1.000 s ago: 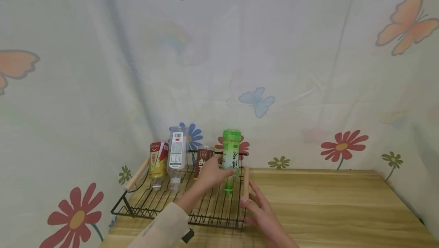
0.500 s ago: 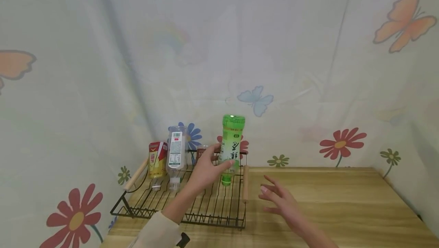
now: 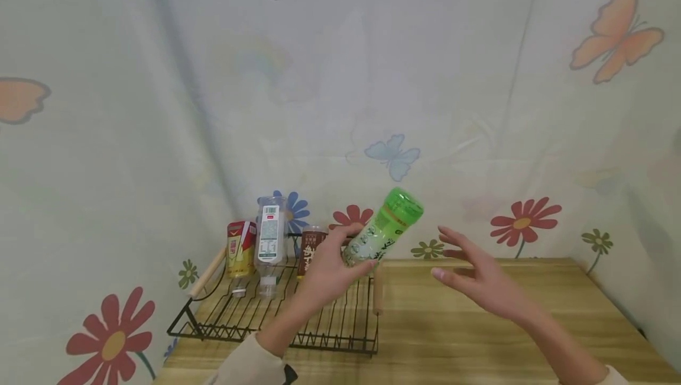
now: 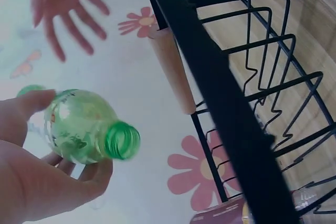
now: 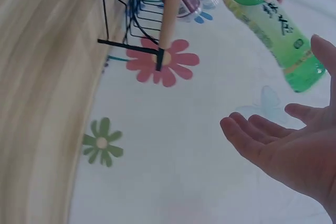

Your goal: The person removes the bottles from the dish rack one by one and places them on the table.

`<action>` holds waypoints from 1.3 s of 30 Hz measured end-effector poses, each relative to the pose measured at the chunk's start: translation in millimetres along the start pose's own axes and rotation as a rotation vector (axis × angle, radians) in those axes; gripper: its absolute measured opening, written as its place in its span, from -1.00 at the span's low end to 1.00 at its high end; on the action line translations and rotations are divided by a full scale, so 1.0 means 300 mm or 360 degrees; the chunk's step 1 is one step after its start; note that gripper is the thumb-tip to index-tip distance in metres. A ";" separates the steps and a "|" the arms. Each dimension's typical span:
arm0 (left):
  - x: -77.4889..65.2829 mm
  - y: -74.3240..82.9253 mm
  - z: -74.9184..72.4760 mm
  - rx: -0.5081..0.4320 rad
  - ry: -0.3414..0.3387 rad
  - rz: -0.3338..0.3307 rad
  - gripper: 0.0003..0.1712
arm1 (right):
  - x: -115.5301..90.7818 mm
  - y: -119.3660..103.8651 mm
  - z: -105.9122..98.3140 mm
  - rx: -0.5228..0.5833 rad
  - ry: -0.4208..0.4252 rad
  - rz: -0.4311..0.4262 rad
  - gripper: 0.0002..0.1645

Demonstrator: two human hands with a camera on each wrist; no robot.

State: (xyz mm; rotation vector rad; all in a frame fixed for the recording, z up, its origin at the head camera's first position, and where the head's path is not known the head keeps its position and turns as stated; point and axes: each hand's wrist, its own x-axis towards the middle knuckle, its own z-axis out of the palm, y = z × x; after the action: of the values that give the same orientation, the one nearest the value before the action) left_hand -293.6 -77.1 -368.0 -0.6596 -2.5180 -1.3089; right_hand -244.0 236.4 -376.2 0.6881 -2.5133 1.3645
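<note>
My left hand (image 3: 332, 267) grips a green plastic bottle (image 3: 387, 225) round its middle, above the right end of a black wire rack (image 3: 340, 329). The bottle tilts with its base up and to the right. In the left wrist view its green neck (image 4: 123, 140) shows an uncapped mouth. To the right, my right hand (image 3: 484, 281) is held in the air with its fingers spread, apart from the bottle; the right wrist view shows its palm (image 5: 299, 150) turned up near the bottle's base.
On the rack lean a red and yellow carton or bottle (image 3: 241, 249), a clear bottle (image 3: 270, 237) with its neck down, and a brown-labelled bottle (image 3: 311, 246). Wooden handles (image 3: 378, 293) stand at the rack's ends. Wood-grain tabletop (image 3: 452, 337) extends right, before a patterned curtain (image 3: 468, 77).
My left hand has lifted the green bottle off the rack and tipped it to the right. My right hand has left the rack's handle and moved right and up.
</note>
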 end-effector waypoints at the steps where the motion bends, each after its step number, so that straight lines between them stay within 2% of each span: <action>1: 0.001 0.007 0.001 0.0039 -0.0001 0.0006 -0.19 | 0.004 -0.009 -0.010 -0.0063 0.0009 -0.0032 -0.04; 3: 0.005 0.021 0.002 0.0120 -0.0014 0.0020 -0.21 | 0.012 -0.029 -0.028 -0.0183 0.0028 -0.0097 0.01; 8: 0.023 0.052 0.009 0.0238 -0.0074 0.0076 -0.22 | 0.034 -0.070 -0.058 -0.0448 0.0057 -0.0153 0.14; 17: 0.045 0.089 0.041 0.0432 -0.0222 0.0196 -0.23 | 0.071 -0.111 -0.067 -0.0692 0.0025 -0.0238 0.19; 27: 0.042 0.111 0.077 0.0465 -0.0375 0.0237 -0.27 | 0.102 -0.122 -0.032 -0.0948 -0.0043 -0.0371 -0.04; 34: 0.035 0.130 0.090 0.0450 -0.0437 0.0276 -0.26 | 0.107 -0.141 -0.002 -0.1000 -0.0153 -0.0316 -0.14; 39: 0.028 0.130 0.096 0.0427 -0.0437 0.0303 -0.28 | 0.103 -0.143 0.016 -0.1061 -0.0170 -0.0301 -0.15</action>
State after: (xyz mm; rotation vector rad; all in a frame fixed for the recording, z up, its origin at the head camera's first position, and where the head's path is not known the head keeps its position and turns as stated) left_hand -281.6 -31.6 -353.4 -1.0448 -2.6922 -0.8454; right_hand -249.8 203.0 -335.3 0.8220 -2.6532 0.3826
